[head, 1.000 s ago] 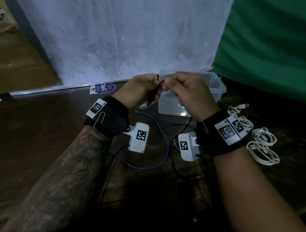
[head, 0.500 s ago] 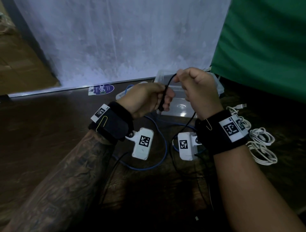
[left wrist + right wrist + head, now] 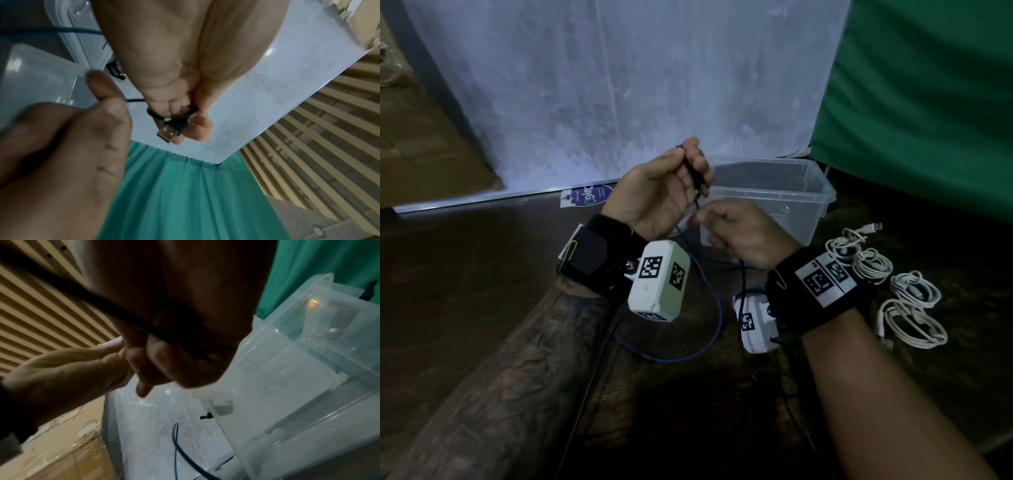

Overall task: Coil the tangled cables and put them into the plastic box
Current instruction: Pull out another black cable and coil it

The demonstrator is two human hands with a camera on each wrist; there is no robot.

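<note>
Left hand: the left hand (image 3: 661, 192) is raised palm-up before the plastic box (image 3: 815, 192); a black cable (image 3: 742, 274) and its USB plug (image 3: 167, 134) are pinched between thumb and fingers.
Right hand: the right hand (image 3: 743, 233) is held lower, fingers curled round the same cable.
Surroundings: a blue cable (image 3: 717, 308) is looped on the dark table (image 3: 465, 274); white cables (image 3: 907, 308) are coiled at right, outside the box.

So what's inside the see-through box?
The plastic box looks empty: only its clear walls and floor show. The right hand and left hand, holding the black cable, cover its near left corner.
</note>
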